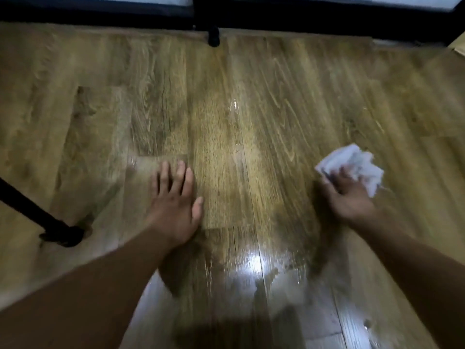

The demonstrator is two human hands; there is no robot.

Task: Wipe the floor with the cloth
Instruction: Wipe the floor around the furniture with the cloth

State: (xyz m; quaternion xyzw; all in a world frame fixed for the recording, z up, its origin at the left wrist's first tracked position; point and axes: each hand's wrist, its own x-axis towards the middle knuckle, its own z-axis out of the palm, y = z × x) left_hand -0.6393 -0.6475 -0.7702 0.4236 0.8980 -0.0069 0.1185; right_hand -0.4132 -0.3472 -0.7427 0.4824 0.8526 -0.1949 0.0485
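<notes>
Crumpled white cloth [357, 165] is down on the brown wood-plank floor [251, 96], bunched in the right hand [349, 197]; grip curled over it, blurry. Wiping looks partway: shiny wet patch [254, 268] near-left of cloth and small droplets [235, 104] far-left of cloth not yet wiped. Left hand [176, 205], left of cloth, lies flat, fingers spread, holding nothing. Slanted black metal leg [37, 212] sits further left of cloth and a black round foot [214, 39] well beyond it; both could block strokes.

Your left hand [176, 210] and right hand [349, 197] are bare, and both forearms are bare right to the picture's edge. The right hand looks blurred, the left sharper.
</notes>
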